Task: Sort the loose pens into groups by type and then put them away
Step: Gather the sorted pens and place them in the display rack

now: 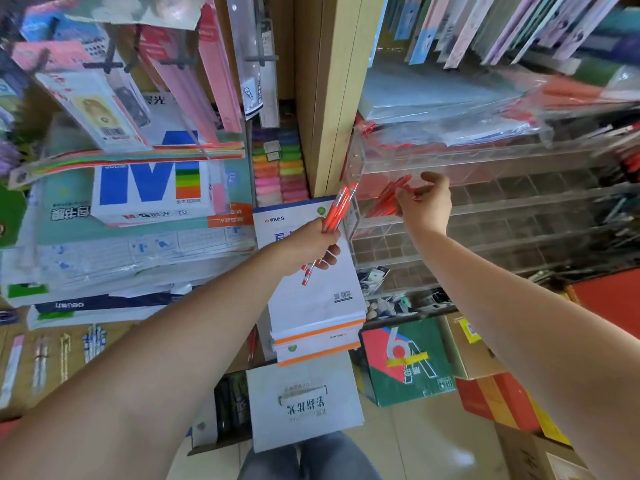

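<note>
Several red pens point(337, 209) sit gripped in the left hand point(308, 244) mid-frame while the right hand point(427, 202) pinches a second bunch point(389, 199) at the clear rack point(485, 188), where a snagged tip might scatter them.

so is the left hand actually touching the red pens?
Touching. The head view shows the left hand curled round the bundle of red pens, which stick out above and below the grip.
</note>
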### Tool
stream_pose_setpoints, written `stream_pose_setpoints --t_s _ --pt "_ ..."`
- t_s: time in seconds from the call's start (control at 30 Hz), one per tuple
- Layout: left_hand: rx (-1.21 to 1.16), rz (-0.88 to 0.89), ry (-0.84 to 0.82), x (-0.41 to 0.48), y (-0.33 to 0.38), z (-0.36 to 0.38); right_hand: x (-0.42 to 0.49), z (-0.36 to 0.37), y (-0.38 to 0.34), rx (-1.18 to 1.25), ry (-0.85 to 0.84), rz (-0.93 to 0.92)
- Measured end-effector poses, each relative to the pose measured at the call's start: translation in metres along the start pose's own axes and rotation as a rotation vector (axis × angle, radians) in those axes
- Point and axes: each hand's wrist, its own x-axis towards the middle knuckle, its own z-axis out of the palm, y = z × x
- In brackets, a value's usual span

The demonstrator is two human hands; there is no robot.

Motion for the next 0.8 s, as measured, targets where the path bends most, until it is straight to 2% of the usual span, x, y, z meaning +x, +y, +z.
stream_pose_setpoints --t_s 0.1,0.17,0.2,0.33,0.4,0.53,0.63,0.7,0.8 --pt "0.001 0.006 -0.030 -0.003 -0.001 -0.003 -0.011 -0.005 0.000 0.016 0.098 -0.034" --pt "0.004 0.008 -0.061 -0.005 -0.002 -0.004 -0.025 -0.011 -0.002 0.039 0.077 -0.036" --pt "0.012 0.009 -0.081 -0.006 -0.002 -0.004 -0.032 -0.014 -0.004 0.076 -0.010 -0.019" --pt "0.097 0.016 -0.195 -0.014 0.000 0.005 -0.061 -0.015 -0.011 0.308 -0.641 0.191" --pt "0.137 0.013 -0.255 -0.018 0.002 0.013 -0.069 -0.010 -0.011 0.378 -0.735 0.250" --pt "0.112 -0.016 -0.282 -0.024 0.000 0.021 -0.072 -0.008 -0.008 0.441 -0.678 0.317" --pt "0.220 -0.034 -0.254 -0.025 -0.003 0.017 -0.068 -0.015 -0.005 0.514 -0.586 0.394" --pt "0.279 0.002 -0.220 -0.024 -0.004 0.014 -0.065 -0.020 -0.003 0.570 -0.519 0.437" --pt "0.291 0.049 -0.204 -0.020 -0.002 0.017 -0.061 -0.030 -0.005 0.603 -0.521 0.456"
